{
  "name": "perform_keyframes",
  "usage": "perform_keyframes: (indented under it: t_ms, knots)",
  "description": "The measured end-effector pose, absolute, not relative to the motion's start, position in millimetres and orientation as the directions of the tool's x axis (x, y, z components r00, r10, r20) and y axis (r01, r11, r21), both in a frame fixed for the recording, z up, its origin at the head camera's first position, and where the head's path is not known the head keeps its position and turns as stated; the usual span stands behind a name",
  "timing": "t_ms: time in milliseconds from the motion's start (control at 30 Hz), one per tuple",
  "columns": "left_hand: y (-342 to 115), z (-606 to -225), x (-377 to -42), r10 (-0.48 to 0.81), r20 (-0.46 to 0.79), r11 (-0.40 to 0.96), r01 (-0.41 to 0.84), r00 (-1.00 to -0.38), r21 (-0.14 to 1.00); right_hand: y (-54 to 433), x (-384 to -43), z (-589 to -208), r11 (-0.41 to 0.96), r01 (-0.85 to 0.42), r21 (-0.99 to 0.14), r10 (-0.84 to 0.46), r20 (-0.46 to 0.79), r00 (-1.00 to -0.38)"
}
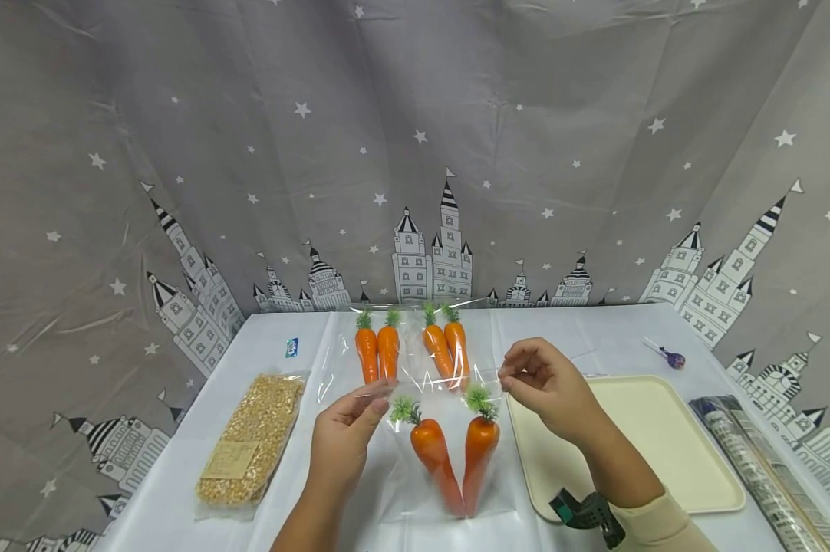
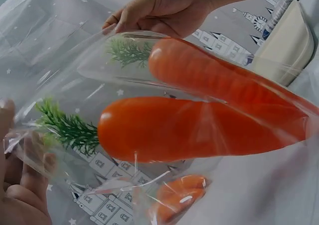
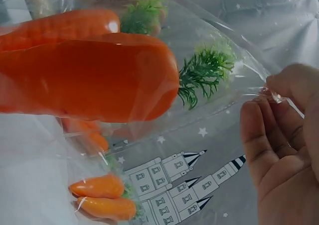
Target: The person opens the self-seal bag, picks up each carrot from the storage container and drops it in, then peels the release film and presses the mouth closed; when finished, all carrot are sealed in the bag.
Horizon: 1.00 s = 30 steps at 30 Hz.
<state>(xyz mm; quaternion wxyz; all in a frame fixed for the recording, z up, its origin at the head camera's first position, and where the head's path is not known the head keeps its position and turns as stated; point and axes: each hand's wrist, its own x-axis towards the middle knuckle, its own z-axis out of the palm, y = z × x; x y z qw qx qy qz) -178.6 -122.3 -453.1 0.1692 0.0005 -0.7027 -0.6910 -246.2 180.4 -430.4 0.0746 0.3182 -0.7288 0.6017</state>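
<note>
A clear plastic bag [image 1: 401, 491] with two orange carrots [image 1: 482, 445] in it hangs between my hands, low in the middle of the head view. My left hand [image 1: 346, 433] pinches the bag's upper left corner between thumb and fingers. At the upper right corner, the thumb and fingertips of my right hand [image 1: 546, 387] grip the film, as the right wrist view also shows. The feathery green tops [image 3: 207, 75] point up toward the bag's mouth, and the carrot tips meet near its bottom. Both wrist views show the carrots through the stretched film.
Behind, two more clear bags hold a pair of carrots [image 1: 367, 353] each. A packed bag of yellow grains [image 1: 249, 437] lies left, near a small blue packet [image 1: 291, 347]. Right are a cream tray [image 1: 650, 437], a lollipop [image 1: 674, 359] and a long wrapped roll [image 1: 760, 460].
</note>
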Motion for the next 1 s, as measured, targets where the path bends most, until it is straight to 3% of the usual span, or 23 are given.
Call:
perform_keyframes:
  t_ms: [167, 300, 433, 600, 667, 733, 833, 1000]
  knots:
    - [-120, -455, -176, -0.211, 0.305, 0.135, 0.282, -0.929, 0.950, 180, -244, -429, 0.088, -0.545, -0.834, -0.410, 0.468, -0.783]
    - [-118, -458, -175, -0.157, 0.342, 0.126, 0.325, -0.926, 0.937, 176, -237, -423, 0.248, -0.568, -0.785, -0.404, 0.449, -0.797]
    - [-117, -459, -174, -0.133, 0.358, 0.123, 0.343, -0.924, 0.931, 166, -225, -407, 0.443, -0.620, -0.648, -0.381, 0.490, -0.784]
    - [-116, -458, -172, -0.131, 0.364, 0.117, 0.350, -0.922, 0.929, 142, -210, -388, 0.585, -0.723, -0.367, -0.466, 0.577, -0.671]
    - [-116, -458, -172, -0.128, 0.374, 0.132, 0.358, -0.918, 0.924, 132, -204, -382, 0.662, -0.714, -0.226, -0.492, 0.587, -0.643]
    - [-115, -458, -171, -0.121, 0.393, 0.144, 0.376, -0.911, 0.915, 124, -198, -377, 0.737, -0.664, -0.122, -0.493, 0.576, -0.652]
    - [-115, -458, -171, -0.115, 0.419, 0.155, 0.400, -0.901, 0.903, 112, -192, -372, 0.783, -0.619, -0.062, -0.487, 0.557, -0.672]
    - [-113, -457, -169, -0.095, 0.459, 0.137, 0.445, -0.883, 0.885, 93, -190, -368, 0.712, -0.700, -0.058, -0.565, 0.546, -0.619]
